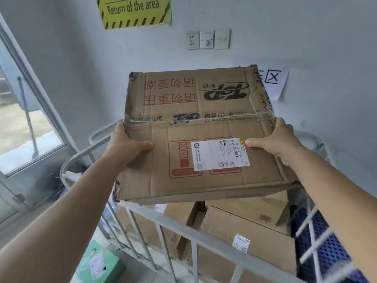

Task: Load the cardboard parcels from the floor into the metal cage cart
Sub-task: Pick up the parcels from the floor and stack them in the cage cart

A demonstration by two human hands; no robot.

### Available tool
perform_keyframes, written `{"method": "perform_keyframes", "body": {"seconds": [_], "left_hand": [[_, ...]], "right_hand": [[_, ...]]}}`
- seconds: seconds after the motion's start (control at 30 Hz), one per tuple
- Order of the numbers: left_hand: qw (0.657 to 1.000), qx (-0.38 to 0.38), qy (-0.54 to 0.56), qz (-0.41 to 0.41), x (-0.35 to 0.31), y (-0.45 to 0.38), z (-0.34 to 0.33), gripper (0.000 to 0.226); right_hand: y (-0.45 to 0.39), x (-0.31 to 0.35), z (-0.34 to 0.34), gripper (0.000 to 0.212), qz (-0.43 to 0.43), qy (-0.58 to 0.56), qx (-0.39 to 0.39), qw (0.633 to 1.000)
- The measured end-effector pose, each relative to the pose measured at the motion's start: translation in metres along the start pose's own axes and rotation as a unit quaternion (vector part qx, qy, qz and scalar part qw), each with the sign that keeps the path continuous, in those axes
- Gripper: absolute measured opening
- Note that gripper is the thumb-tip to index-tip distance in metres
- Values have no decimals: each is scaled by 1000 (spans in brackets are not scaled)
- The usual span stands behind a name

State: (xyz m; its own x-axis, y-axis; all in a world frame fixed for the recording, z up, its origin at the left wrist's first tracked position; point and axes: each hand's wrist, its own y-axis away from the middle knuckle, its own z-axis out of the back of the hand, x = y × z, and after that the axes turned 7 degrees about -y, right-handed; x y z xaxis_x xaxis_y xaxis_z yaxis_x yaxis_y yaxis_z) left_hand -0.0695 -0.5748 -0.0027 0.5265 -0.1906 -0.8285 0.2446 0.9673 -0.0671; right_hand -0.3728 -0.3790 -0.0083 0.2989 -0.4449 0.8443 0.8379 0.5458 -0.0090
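A cardboard box (195, 135) is held above the cage cart (163, 223), gripped at both sides by the left hand (130, 146) and right hand (279, 141), thumbs pressed on top. "TOP" is printed on it; a white shipping label (220, 154) is stuck on. "Return of the area" is read on the wall sign (133, 11).

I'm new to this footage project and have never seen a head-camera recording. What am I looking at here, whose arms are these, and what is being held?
The single picture comes from a camera worn on a person's head, looking forward and down, so the arms are their own. The left hand and right hand grip opposite sides of a worn cardboard parcel, held above the rail of a metal cage cart. Other cardboard boxes already lie inside the cart. A green box sits on the floor beside it.
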Motion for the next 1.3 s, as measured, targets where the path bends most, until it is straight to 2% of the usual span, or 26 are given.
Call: {"method": "perform_keyframes", "body": {"seconds": [0.17, 0.33, 0.53, 0.73, 0.9, 1.3], "left_hand": [[996, 87, -7, -36, -11, -33, -55, 79], [985, 168, -18, -27, -8, -47, -102, 75], [973, 222, -68, 7, 15, -78, -148, 78], [952, 278, -109, 70, 47, -86, -191, 81], [934, 313, -127, 116, 77, -73, -225, 65], [893, 394, -163, 145, 148, -58, -321, 87]], "right_hand": [[5, -35, 23, 120, -69, 10, -62, 996], [3, -66, 24, 122, -132, 20, -79, 988], [-21, -105, 1, 125, -199, 20, -40, 979], [-39, -149, -18, 111, -280, 64, 17, 958], [-41, -188, -32, 128, -328, 99, 58, 938], [-27, -286, -50, 119, -423, 88, 70, 899]]}}
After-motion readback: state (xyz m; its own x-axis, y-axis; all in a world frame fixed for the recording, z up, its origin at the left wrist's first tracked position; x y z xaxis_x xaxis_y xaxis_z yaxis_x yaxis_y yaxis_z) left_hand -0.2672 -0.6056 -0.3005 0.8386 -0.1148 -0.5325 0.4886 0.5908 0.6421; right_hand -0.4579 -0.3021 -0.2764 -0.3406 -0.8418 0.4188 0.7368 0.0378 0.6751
